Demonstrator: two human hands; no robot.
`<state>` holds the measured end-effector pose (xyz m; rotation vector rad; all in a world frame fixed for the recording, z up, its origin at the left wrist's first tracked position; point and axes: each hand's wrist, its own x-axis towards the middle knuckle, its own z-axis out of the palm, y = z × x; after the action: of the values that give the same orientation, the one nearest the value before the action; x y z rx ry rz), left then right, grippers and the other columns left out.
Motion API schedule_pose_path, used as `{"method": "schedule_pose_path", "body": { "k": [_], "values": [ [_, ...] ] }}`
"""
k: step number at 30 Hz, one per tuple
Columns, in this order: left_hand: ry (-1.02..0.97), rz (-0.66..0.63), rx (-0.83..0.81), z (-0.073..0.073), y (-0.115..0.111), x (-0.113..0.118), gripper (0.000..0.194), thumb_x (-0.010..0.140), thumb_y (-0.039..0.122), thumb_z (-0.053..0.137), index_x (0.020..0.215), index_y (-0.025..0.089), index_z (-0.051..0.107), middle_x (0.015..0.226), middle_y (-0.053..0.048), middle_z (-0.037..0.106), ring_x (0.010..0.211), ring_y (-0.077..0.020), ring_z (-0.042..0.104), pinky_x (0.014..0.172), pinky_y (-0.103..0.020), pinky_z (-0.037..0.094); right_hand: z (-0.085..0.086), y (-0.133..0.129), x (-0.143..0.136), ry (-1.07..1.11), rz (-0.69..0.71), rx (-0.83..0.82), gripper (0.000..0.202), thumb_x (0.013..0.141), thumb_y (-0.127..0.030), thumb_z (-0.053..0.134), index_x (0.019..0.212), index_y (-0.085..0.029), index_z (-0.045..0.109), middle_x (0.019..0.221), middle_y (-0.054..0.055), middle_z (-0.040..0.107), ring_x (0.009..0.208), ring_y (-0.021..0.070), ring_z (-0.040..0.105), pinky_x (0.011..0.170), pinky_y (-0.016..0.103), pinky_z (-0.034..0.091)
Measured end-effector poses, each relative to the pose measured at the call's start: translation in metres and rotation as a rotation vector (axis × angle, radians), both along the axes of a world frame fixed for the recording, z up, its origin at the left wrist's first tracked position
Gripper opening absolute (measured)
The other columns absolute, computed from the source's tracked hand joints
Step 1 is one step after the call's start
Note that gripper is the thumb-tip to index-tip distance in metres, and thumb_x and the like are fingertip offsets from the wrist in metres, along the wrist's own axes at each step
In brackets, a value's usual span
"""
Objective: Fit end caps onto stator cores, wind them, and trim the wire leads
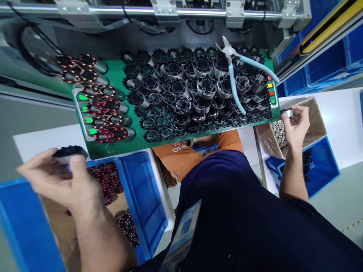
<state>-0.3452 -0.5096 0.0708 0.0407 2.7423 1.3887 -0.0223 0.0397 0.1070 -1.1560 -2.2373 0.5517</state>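
Green board (113, 148) | left hand (66, 179) cupped, gripping 1 black core (70, 152) | right hand (296, 124) pinching 1 silver ring (288, 112)

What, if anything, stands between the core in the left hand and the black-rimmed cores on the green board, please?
The wound cores at the left end of the green board, beside the green-lit buttons, partly stand between the held core in the left hand and the black-rimmed cores.

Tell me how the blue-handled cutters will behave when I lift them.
The cutters look stiff and probably heavier toward the metal jaws. Their handles lie spread, so they may swing together if lifted by one. Resting on uneven black-rimmed rings, they could tip or snag if pushed.
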Motion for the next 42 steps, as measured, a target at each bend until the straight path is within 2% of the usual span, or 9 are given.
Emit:
{"method": "schedule_pose_path", "body": {
  "k": [2,5,9,15,19,24,30,36,42],
  "values": [
    [0.133,0.111,0.03,-0.005,-0.001,-0.003,0.053,0.068,0.042,0.079,0.12,0.048,0.071,0.142,0.014,0.076,0.133,-0.0384,0.074,0.113,-0.062,0.061,0.001,0.001,0.002,-0.002,-0.005,0.028,0.036,0.094,-0.054,0.08,0.114,-0.028,0.068,0.11,0.007,0.077,0.096,0.0273,0.079,0.097,0.052,0.072],
    [0.158,0.165,0.04,-0.013,-0.001,-0.007,0.063,0.066,0.036,0.084,0.127,0.05,0.077,0.151,0.015,0.077,0.146,-0.0363,0.073,0.119,-0.059,0.063,-0.002,0.004,0.004,0.014,-0.009,0.06,0.041,0.091,-0.057,0.086,0.112,-0.028,0.066,0.117,0.009,0.078,0.107,0.03,0.081,0.101,0.054,0.072],
    [0.14,0.048,-0.113,-0.019,0.0,-0.01,0.077,0.071,0.035,0.082,0.142,0.063,0.081,0.153,0.02,0.08,0.152,-0.0378,0.073,0.133,-0.057,0.055,-0.018,0.006,0.002,0.025,0.049,0.079,0.056,0.09,-0.059,0.087,0.134,-0.027,0.072,0.123,0.012,0.08,0.105,0.0306,0.08,0.096,0.053,0.072],
    [0.207,-0.07,-0.246,-0.01,-0.003,-0.01,0.074,0.076,0.037,0.085,0.136,0.08,0.076,0.144,0.031,0.079,0.154,-0.0379,0.072,0.135,-0.058,0.054,-0.028,0.006,0.002,0.019,0.077,0.095,0.05,0.091,-0.059,0.088,0.128,-0.026,0.08,0.104,0.007,0.078,0.088,0.028,0.074,0.09,0.053,0.071],
    [0.209,-0.022,-0.29,-0.01,-0.004,-0.01,0.073,0.079,0.041,0.083,0.144,0.075,0.076,0.147,0.029,0.079,0.147,-0.0363,0.077,0.133,-0.058,0.058,-0.031,0.009,0.006,0.043,0.056,0.109,0.061,0.094,-0.063,0.085,0.142,-0.026,0.075,0.123,0.012,0.08,0.095,0.0299,0.077,0.092,0.055,0.071],
    [0.197,0.007,-0.334,-0.013,-0.001,-0.009,0.066,0.077,0.049,0.084,0.14,0.071,0.079,0.146,0.026,0.081,0.15,-0.0331,0.076,0.135,-0.053,0.058,-0.04,0.009,0.007,0.011,0.051,0.082,0.058,0.092,-0.062,0.084,0.137,-0.025,0.077,0.117,0.012,0.081,0.087,0.0293,0.077,0.09,0.055,0.071],
    [0.136,0.083,-0.303,-0.013,0.002,-0.007,0.066,0.071,0.052,0.081,0.136,0.061,0.084,0.146,0.016,0.084,0.139,-0.0382,0.082,0.122,-0.06,0.067,-0.044,0.004,0.007,-0.031,0.059,0.031,0.055,0.095,-0.062,0.08,0.135,-0.025,0.074,0.124,0.014,0.082,0.078,0.0255,0.074,0.084,0.051,0.071],
    [0.205,0.109,-0.227,0.021,0.004,-0.027,0.058,0.073,0.058,0.082,0.13,0.049,0.084,0.142,0.006,0.087,0.136,-0.0398,0.084,0.12,-0.064,0.069,-0.007,0.005,-0.001,0.159,0.1,0.062,0.048,0.091,-0.06,0.086,0.132,-0.036,0.078,0.117,0.01,0.085,0.078,0.0317,0.08,0.079,0.055,0.071],
    [0.435,0.02,-0.079,0.085,0.043,-0.074,0.064,0.076,0.064,0.084,0.131,0.034,0.073,0.14,-0.009,0.088,0.129,-0.0336,0.087,0.116,-0.054,0.072,0.082,-0.018,-0.046,0.332,0.214,0.075,0.046,0.096,-0.063,0.086,0.14,-0.056,0.075,0.128,0.007,0.082,0.097,0.0348,0.082,0.085,0.062,0.071]
  ]
}}
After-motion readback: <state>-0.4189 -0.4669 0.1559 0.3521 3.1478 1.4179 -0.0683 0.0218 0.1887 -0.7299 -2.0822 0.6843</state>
